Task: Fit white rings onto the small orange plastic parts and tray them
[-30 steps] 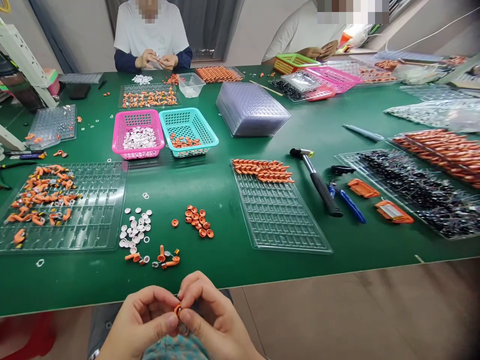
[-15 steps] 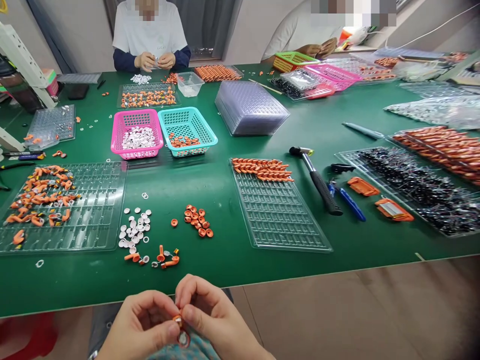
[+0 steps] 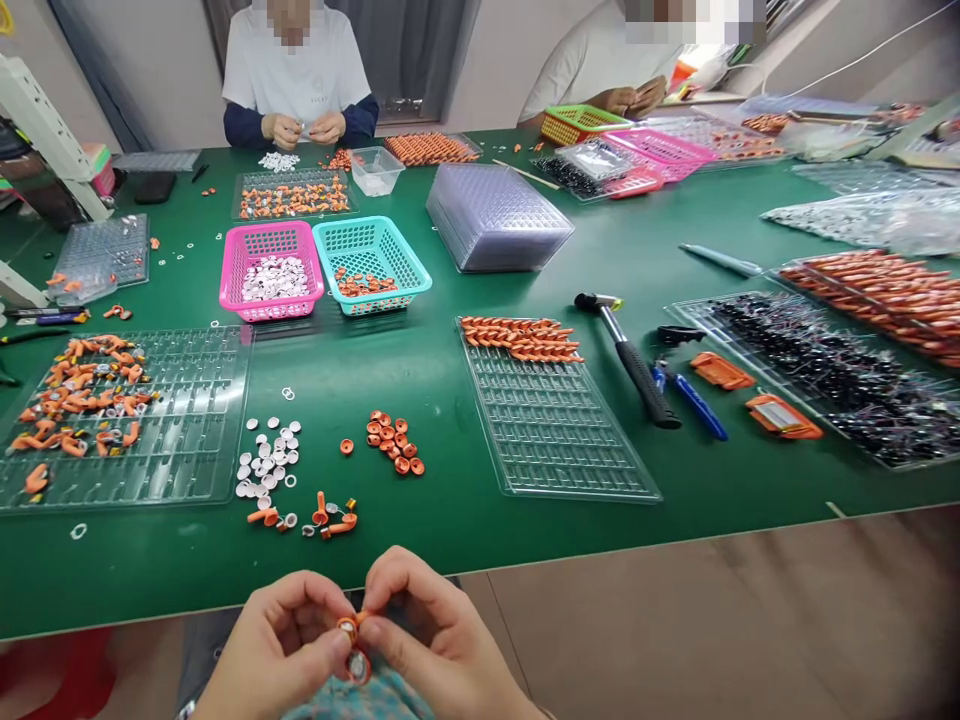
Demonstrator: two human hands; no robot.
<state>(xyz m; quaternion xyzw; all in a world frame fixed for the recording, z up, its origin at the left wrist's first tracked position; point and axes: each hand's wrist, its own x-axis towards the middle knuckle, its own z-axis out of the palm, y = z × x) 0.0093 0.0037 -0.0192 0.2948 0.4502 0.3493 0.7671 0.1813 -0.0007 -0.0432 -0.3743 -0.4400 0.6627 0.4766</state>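
Note:
Just off the table's front edge, my left hand (image 3: 281, 640) and my right hand (image 3: 435, 635) meet over my lap. Between them is a small orange earbud housing (image 3: 348, 627), pinched by thumb and fingers of both hands. A round piece with a silvery centre and orange rim (image 3: 358, 666) hangs just below the fingertips. On the table beyond lie several orange stem pieces with small wired parts (image 3: 335, 520), loose white caps (image 3: 264, 468) and orange round cups (image 3: 394, 440).
A clear tray (image 3: 202, 430) of orange pieces lies left, another partly filled tray (image 3: 570, 430) right. Behind stand a pink basket (image 3: 271, 235) and a turquoise basket (image 3: 412, 265). A hammer (image 3: 630, 365) and blue-handled pliers (image 3: 701, 408) lie right. Two people sit across the table.
The fingers of my right hand have shifted slightly on the earbud housing, and more of its orange part shows between my fingertips. The table's contents look unchanged.

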